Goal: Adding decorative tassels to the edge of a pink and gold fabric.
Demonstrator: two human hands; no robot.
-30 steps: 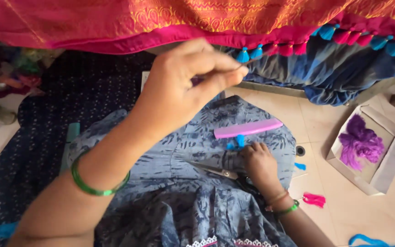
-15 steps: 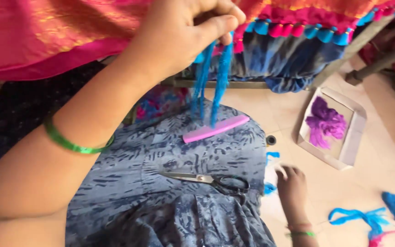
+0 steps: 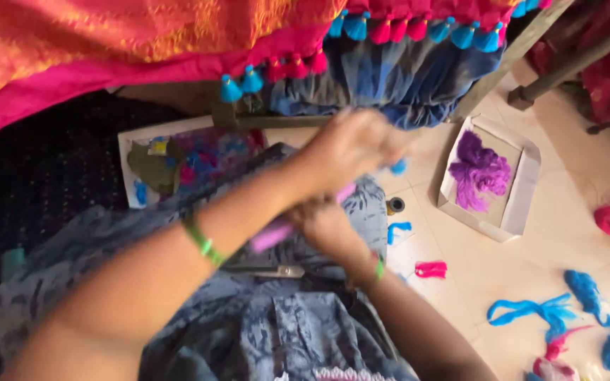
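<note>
Hands: left hand (image 3: pixel 351 148), blurred, fingers gathered near a small blue thread tuft (image 3: pixel 398 166), though whether it pinches the tuft cannot be told; right hand (image 3: pixel 326 226) lies lower, over the lap, against a pink comb (image 3: pixel 277 235), its fingers hidden, grip not readable. Each wrist carries one green bangle. Blue thread tuft: sits just right of the left fingertips, above the pale floor; judged very light, soft and limp, likely to fray, best pinched at the bound end. Pink comb: one, flat and stiff-looking, slanting across the blue patterned cloth (image 3: pixel 298 331) on the lap, partly covered by both hands. Scissors (image 3: pixel 270 270): one pair, resting on the cloth just near of the comb. Far edge: pink and orange fabric (image 3: pixel 107 49) hanging with a row of tassels (image 3: pixel 418 28), about six blue and about six pink in view. Right side: one shallow white box (image 3: pixel 524 190) holding one purple thread bundle (image 3: pixel 478 169). Floor (image 3: pixel 531 261): one small pink scrap, one small blue scrap beside one little dark spool, further loose blue and pink thread clumps at near right.
</note>
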